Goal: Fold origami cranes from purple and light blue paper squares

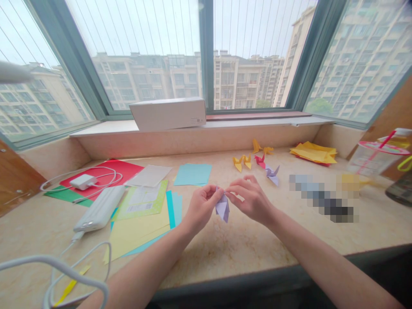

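I have the folded lavender paper (222, 210) held up at the near middle of the counter (244, 246), its pointed flaps hanging down between the two hands. My left hand (202, 206) has its grip clamped on the top of the paper, thumb against curled fingers. My right hand (251, 198) meets the same top end from the right, thumb and forefinger close together with the other fingers raised and spread; I cannot tell whether that grip is pinching the paper or only touching it. Just beyond the right hand I see a lavender crane (273, 175), then a red crane (260, 162) to its left and farther off, with a pair of yellow cranes (242, 163) left of that and two more orange-yellow folded pieces behind. Beyond the left hand lies a stack of light blue squares (192, 174). Farther left I make out pale yellow sheets (138, 234), a green-edged packet (157, 195) resting partly over them, a white power bank (100, 210), and a white charger (83, 182) on a red sheet (128, 169). To the far right sits a yellow paper stack (313, 152), and nearer than it a pixelated patch hides something. On the far windowsill rests a white box (169, 115).
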Available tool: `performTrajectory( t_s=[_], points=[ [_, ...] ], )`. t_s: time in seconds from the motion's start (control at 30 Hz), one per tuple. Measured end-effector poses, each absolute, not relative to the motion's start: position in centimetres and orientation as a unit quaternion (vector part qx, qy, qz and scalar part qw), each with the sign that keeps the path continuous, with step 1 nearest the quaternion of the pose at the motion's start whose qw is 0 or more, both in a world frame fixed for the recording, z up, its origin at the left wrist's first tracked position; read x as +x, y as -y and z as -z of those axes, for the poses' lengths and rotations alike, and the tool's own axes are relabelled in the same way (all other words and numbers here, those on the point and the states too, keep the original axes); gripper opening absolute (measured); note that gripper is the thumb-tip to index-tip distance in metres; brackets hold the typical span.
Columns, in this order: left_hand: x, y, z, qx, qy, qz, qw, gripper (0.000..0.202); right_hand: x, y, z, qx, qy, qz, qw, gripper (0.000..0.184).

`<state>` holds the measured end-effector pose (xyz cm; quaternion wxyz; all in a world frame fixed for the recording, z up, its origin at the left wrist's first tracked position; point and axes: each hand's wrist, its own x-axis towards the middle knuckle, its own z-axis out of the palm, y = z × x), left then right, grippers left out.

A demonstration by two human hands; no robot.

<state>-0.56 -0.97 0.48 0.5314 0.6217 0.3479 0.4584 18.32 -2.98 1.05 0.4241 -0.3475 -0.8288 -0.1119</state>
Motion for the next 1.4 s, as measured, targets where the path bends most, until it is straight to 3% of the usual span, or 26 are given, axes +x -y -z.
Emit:
performTrajectory(
  t_s=[0.37, 0.63, 0.9, 1.23, 1.4],
  points=[
    [-0.6, 1.1, -0.9, 0.659, -0.352, -0.456, 0.483, 0.034, 18.0, 2.8, -0.6, -0.367, 0.817, 0.031, 0.443, 0.008],
    [-0.9, 0.7, -0.5, 0.717, -0.376, -0.453, 0.375, 0.030, 17.2, 2.6, 0.0, -0.407, 0.778, -0.068, 0.474, 0.013],
    [-0.8, 0.2, -0.1, 0.699, -0.323, -0.438, 0.464, 0.034, 17.6, 1.8, 0.5, -0.445, 0.710, -0.142, 0.527, 0.017],
    [-0.8, 0.1, -0.1, 0.740, -0.378, -0.411, 0.375, 0.022, 17.6, 1.7, 0.1, -0.424, 0.713, -0.180, 0.528, 0.016],
    [-0.8, 0.3, -0.4, 0.768, -0.345, -0.400, 0.361, 0.026, 17.9, 1.6, 0.0, -0.437, 0.675, -0.212, 0.556, 0.020]
  ],
)
